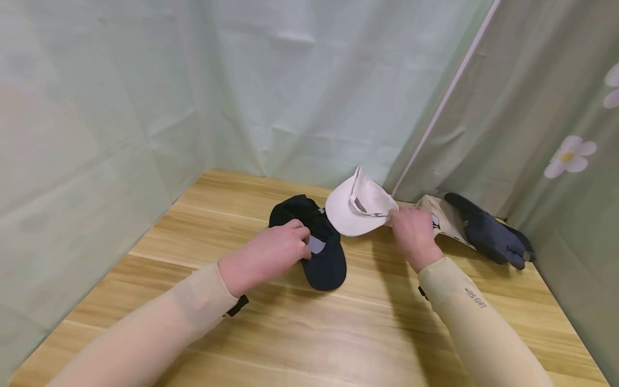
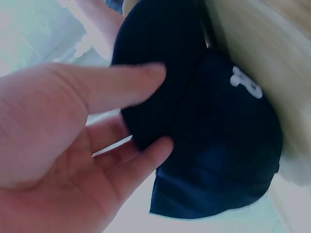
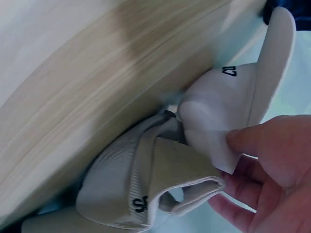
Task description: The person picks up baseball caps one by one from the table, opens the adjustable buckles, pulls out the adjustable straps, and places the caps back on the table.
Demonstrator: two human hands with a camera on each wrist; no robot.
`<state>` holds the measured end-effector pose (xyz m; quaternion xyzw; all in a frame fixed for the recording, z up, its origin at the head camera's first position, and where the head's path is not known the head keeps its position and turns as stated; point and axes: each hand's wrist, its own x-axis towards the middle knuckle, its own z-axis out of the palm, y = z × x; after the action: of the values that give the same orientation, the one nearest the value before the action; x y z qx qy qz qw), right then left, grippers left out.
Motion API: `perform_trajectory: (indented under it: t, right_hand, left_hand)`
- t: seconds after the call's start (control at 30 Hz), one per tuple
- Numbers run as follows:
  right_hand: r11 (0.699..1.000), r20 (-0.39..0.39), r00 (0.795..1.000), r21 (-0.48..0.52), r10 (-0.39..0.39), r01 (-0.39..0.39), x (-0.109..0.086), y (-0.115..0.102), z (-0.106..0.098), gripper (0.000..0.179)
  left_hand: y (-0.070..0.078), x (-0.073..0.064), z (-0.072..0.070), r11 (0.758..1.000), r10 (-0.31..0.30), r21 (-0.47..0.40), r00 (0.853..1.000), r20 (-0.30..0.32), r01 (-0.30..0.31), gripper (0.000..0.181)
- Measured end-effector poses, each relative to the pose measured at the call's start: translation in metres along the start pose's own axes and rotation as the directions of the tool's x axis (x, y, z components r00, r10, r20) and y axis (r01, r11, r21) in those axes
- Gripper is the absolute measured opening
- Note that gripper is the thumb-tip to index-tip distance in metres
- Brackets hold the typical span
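Observation:
My left hand (image 1: pixel 275 247) pinches the edge of a dark navy cap (image 1: pixel 326 269), which lies upside down on the table with its brim toward me. In the left wrist view the thumb is over the brim of the navy cap (image 2: pixel 155 39), fingers at its rim, and a small white emblem shows on the crown. My right hand (image 1: pixel 413 234) holds the rim of a white cap (image 1: pixel 348 207), tilted with its inside showing. In the right wrist view, thumb and fingers pinch the white cap (image 3: pixel 214 107), which has black lettering. A beige cap (image 3: pixel 114 184) sits right beside it.
Along the back right of the wooden table (image 1: pixel 300 333), the beige cap (image 1: pixel 452 217) lies against a dark grey glove-like thing (image 1: pixel 490 231) with rounded ends. Pale curtains (image 1: pixel 309 97) hang behind the table and at both sides.

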<state>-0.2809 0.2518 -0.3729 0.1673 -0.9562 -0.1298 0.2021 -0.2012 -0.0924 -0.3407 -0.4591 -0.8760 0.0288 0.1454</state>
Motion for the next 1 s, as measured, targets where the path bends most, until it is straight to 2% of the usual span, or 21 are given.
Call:
perform_trajectory:
  t: [0.1, 0.23, 0.33, 0.43, 0.57, 0.63, 0.73, 0.83, 0.93, 1.0]
  right_hand:
    - [1.0, 0.064, 0.998, 0.002, 0.019, -0.019, -0.003, 0.005, 0.001, 0.018]
    - [1.0, 0.092, 0.995, -0.019, 0.026, -0.024, -0.01, 0.006, 0.0, 0.02]
    - [1.0, 0.073, 0.997, -0.03, 0.012, -0.01, -0.016, 0.001, -0.004, 0.018]
    - [1.0, 0.028, 0.999, -0.011, -0.022, 0.023, -0.02, -0.009, -0.01, 0.009]
    - [0.988, -0.045, 0.997, 0.137, -0.063, 0.069, -0.022, -0.029, -0.016, 0.021]
    - [0.967, -0.034, 0.997, 0.243, -0.071, 0.077, -0.024, -0.041, -0.02, 0.022]
    - [0.922, 0.053, 0.995, 0.382, -0.082, 0.056, -0.025, -0.057, -0.027, 0.021]
    - [0.874, 0.179, 0.977, 0.485, -0.115, 0.014, -0.024, -0.068, -0.031, 0.018]
    - [0.856, 0.261, 0.955, 0.517, -0.139, -0.016, -0.019, -0.073, -0.014, 0.027]
    - [0.86, 0.291, 0.947, 0.509, -0.138, -0.032, -0.016, -0.072, 0.008, 0.034]
  left_hand:
    - [-0.002, -0.004, -0.005, 0.998, 0.029, -0.061, 0.999, 0.045, -0.026, 0.023]
    - [-0.005, -0.011, -0.017, 0.989, 0.076, -0.133, 0.993, 0.092, -0.063, 0.027]
    - [-0.005, -0.017, -0.029, 0.981, 0.102, -0.179, 0.987, 0.123, -0.079, 0.028]
    - [-0.002, -0.02, -0.039, 0.976, 0.099, -0.206, 0.985, 0.144, -0.068, 0.026]
    - [0.009, -0.019, -0.044, 0.98, 0.123, -0.175, 0.979, 0.164, -0.094, 0.024]
    - [0.017, -0.018, -0.044, 0.978, 0.153, -0.168, 0.971, 0.182, -0.123, 0.022]
    - [0.029, -0.017, -0.043, 0.971, 0.201, -0.177, 0.954, 0.221, -0.164, 0.021]
    - [0.039, -0.017, -0.046, 0.961, 0.236, -0.204, 0.939, 0.252, -0.187, 0.022]
    - [0.043, -0.018, -0.048, 0.953, 0.265, -0.221, 0.925, 0.272, -0.208, 0.024]
    - [0.044, -0.018, -0.049, 0.947, 0.279, -0.236, 0.92, 0.276, -0.217, 0.024]
